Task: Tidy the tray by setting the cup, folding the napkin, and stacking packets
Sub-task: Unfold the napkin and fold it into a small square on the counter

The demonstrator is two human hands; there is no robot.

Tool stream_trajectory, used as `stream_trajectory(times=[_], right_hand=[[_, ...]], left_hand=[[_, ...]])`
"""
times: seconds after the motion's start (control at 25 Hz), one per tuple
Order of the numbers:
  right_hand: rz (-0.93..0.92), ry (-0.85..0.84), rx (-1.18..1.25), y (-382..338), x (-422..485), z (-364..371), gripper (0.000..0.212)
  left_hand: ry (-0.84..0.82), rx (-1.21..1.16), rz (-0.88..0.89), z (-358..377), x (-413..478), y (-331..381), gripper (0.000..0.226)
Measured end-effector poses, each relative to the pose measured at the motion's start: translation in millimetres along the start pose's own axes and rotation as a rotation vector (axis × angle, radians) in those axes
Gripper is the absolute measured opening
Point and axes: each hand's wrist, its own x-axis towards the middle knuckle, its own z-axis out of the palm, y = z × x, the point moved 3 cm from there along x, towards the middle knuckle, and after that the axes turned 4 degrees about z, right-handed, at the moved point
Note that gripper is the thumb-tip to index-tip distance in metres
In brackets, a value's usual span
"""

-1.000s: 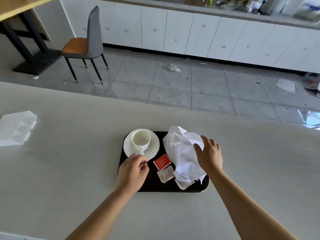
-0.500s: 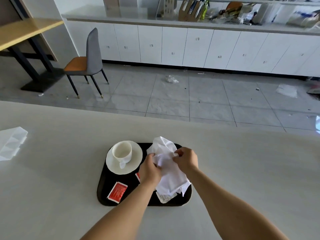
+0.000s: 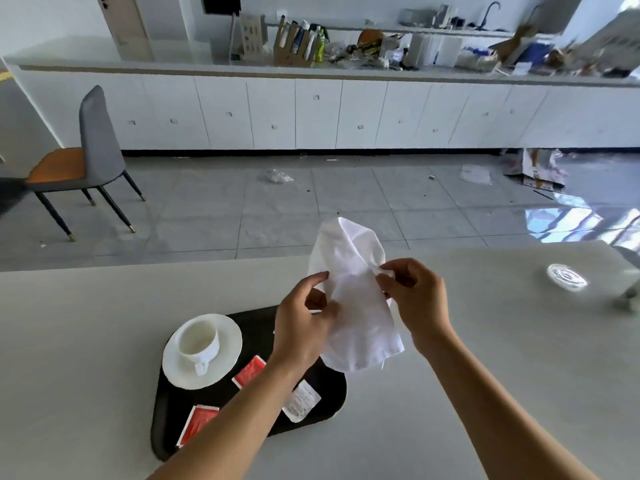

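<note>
A white napkin (image 3: 353, 292) hangs crumpled in the air above the black tray (image 3: 162, 424). My left hand (image 3: 304, 327) pinches its left edge and my right hand (image 3: 419, 303) pinches its right edge. On the tray's left, a white cup (image 3: 198, 339) stands upright on a white saucer (image 3: 228, 355), handle towards me. Two red packets lie on the tray, one (image 3: 249, 370) beside the saucer and one (image 3: 197, 424) at the near edge. A white packet (image 3: 302, 400) lies near the tray's right end, partly under my left forearm.
The tray sits on a pale grey table (image 3: 86, 323). A clear glass dish (image 3: 566, 277) rests at the table's far right. Beyond the table edge are a tiled floor with litter, a grey and orange chair (image 3: 86, 154), and white cabinets.
Both hands have lifted the napkin off the tray and up into the air. One red packet now lies at the tray's near left. The camera has tilted up.
</note>
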Motion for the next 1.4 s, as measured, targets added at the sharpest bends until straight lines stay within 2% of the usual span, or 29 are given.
stream_trajectory(times=[0.08, 0.2, 0.32, 0.44, 0.48, 0.52, 0.56, 0.6, 0.64, 0.68, 0.72, 0.76, 0.88, 0.96, 1.08, 1.16, 1.28, 1.32, 1.36, 1.4], right_hand=[[0.049, 0.113, 0.003, 9, -1, -35, 0.017], [0.109, 0.300, -0.146, 43, 8, -97, 0.027], [0.168, 0.385, -0.266, 89, 28, -155, 0.035], [0.273, 0.296, -0.416, 139, 40, -199, 0.045], [0.315, 0.239, -0.428, 157, 39, -208, 0.044], [0.356, 0.177, -0.374, 174, 36, -212, 0.043], [0.403, 0.119, -0.289, 190, 34, -219, 0.041], [0.464, 0.065, -0.217, 202, 31, -223, 0.041], [0.537, 0.030, -0.197, 213, 29, -223, 0.045], [0.578, 0.007, -0.233, 222, 28, -223, 0.051], [0.583, -0.003, -0.314, 231, 27, -225, 0.052], [0.557, -0.008, -0.387, 234, 28, -225, 0.045], [0.472, -0.011, -0.388, 224, 36, -226, 0.007], [0.369, -0.010, -0.340, 210, 43, -228, 0.015], [0.174, 0.006, -0.315, 173, 65, -236, 0.015], [0.092, 0.030, -0.427, 155, 88, -247, 0.008], [0.173, 0.080, -0.620, 148, 116, -260, 0.014], [0.208, 0.117, -0.690, 151, 119, -261, 0.021], [0.223, 0.136, -0.766, 156, 118, -260, 0.030], [0.218, 0.116, -0.846, 165, 112, -256, 0.039]], left_hand=[[-0.053, 0.000, -0.014, 22, -5, 2, 0.039], [-0.103, 0.095, 0.016, 57, -24, -9, 0.039], [-0.264, 0.469, 0.151, 99, -48, -35, 0.049], [-0.574, 0.805, 0.095, 140, -74, -59, 0.048], [-0.589, 0.817, 0.041, 148, -79, -61, 0.041], [-0.506, 0.754, -0.020, 147, -81, -60, 0.033], [-0.364, 0.679, -0.057, 151, -76, -58, 0.028], [-0.197, 0.658, -0.021, 151, -66, -59, 0.025], [-0.065, 0.760, 0.056, 148, -55, -60, 0.023], [-0.004, 0.949, 0.087, 144, -45, -62, 0.024], [-0.023, 1.137, 0.044, 141, -35, -69, 0.032], [-0.105, 1.282, -0.037, 139, -26, -77, 0.037], [-0.343, 1.433, -0.209, 137, -17, -98, 0.033], [-0.380, 1.472, -0.165, 134, -18, -102, 0.022], [-0.354, 1.424, -0.051, 122, -17, -96, 0.013], [-0.272, 1.207, -0.038, 118, -23, -93, 0.018], [-0.173, 0.601, -0.284, 122, -37, -93, 0.031], [-0.165, 0.495, -0.372, 125, -43, -95, 0.030], [-0.197, 0.494, -0.419, 127, -50, -96, 0.027], [-0.285, 0.615, -0.416, 129, -58, -97, 0.022]])
